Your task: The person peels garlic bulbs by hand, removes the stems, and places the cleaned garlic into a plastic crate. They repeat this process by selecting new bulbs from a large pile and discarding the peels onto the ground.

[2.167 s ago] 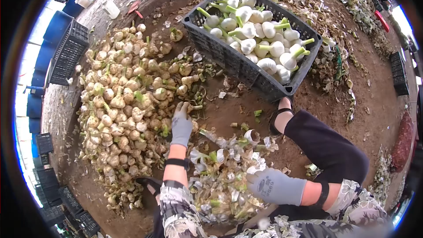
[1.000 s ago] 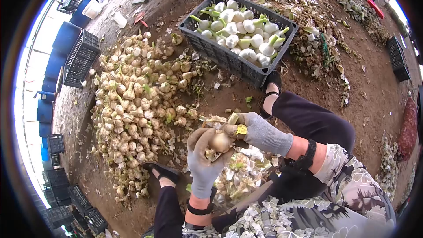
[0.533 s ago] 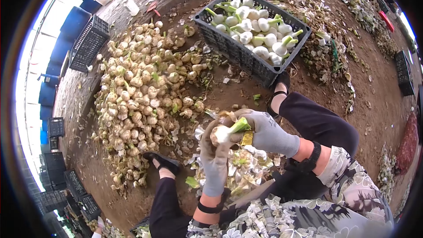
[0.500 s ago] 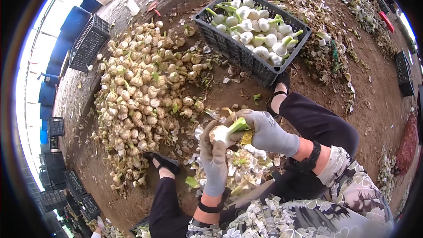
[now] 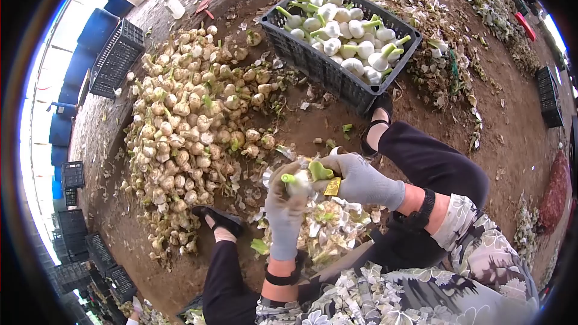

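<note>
My left hand [image 5: 284, 207], in a grey glove, is closed around a garlic bulb [image 5: 298, 185] whose cut green stem points up and left. My right hand [image 5: 361, 182], also gloved, pinches a strip of green outer leaf [image 5: 320, 171] at the bulb's right side. A yellow piece [image 5: 332, 186] shows by the right fingers; what it belongs to is unclear. Below both hands lies a heap of peeled skins [image 5: 331, 225]. Unpeeled bulbs [image 5: 180, 126] are piled to the left. A black crate [image 5: 325, 78] beyond my hands holds white, peeled bulbs [image 5: 355, 39].
My feet rest on the dirt floor either side of the skins. Blue barrels [image 5: 96, 30] and an empty black crate [image 5: 117, 57] stand at the left. More skins [image 5: 445, 72] lie right of the full crate, and a red net sack [image 5: 553, 195] is at far right.
The bulb has turned so its stem end shows toward the upper left. A green leaf strip now stands apart from the stem at my right fingers. The whole view has shifted slightly.
</note>
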Demonstrator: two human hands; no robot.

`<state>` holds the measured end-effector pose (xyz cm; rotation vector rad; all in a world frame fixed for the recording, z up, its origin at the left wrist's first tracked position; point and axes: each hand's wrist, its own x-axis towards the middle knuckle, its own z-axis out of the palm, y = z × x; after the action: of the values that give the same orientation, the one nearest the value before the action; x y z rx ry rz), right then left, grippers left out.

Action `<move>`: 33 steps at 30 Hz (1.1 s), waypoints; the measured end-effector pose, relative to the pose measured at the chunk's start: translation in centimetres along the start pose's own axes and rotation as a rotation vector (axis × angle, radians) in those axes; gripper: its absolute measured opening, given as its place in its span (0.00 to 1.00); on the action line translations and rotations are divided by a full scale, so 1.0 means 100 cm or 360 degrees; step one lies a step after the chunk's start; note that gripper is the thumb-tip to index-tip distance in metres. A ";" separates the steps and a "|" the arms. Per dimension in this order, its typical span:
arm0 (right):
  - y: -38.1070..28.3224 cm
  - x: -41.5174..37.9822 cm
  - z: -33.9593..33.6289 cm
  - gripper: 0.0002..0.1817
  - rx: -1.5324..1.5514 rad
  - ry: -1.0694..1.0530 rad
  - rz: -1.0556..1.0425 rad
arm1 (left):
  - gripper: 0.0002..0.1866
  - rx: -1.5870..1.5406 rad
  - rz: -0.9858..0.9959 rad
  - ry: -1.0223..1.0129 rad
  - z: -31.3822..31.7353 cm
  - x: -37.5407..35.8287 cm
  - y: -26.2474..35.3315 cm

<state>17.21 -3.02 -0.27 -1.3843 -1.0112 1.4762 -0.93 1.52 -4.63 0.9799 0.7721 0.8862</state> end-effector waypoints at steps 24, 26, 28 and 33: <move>-0.019 -0.034 0.013 0.26 -0.0849 0.0170 -0.0710 | 0.20 0.0259 -0.0083 0.0298 0.013 -0.033 0.043; -0.020 -0.047 0.018 0.35 -0.0923 0.0135 -0.0810 | 0.21 0.0361 -0.0194 -0.0156 0.038 -0.043 0.038; -0.012 -0.050 0.032 0.16 -0.0829 0.0431 -0.1035 | 0.21 0.0456 -0.0221 -0.0940 0.081 -0.054 0.024; -0.028 -0.097 0.034 0.23 -0.1035 0.0447 -0.1006 | 0.22 0.0097 0.0232 -0.2970 0.220 -0.102 -0.003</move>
<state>14.18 -11.37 5.62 -1.4473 -1.6286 0.4821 13.66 -15.56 4.64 1.4090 -0.8762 -0.1849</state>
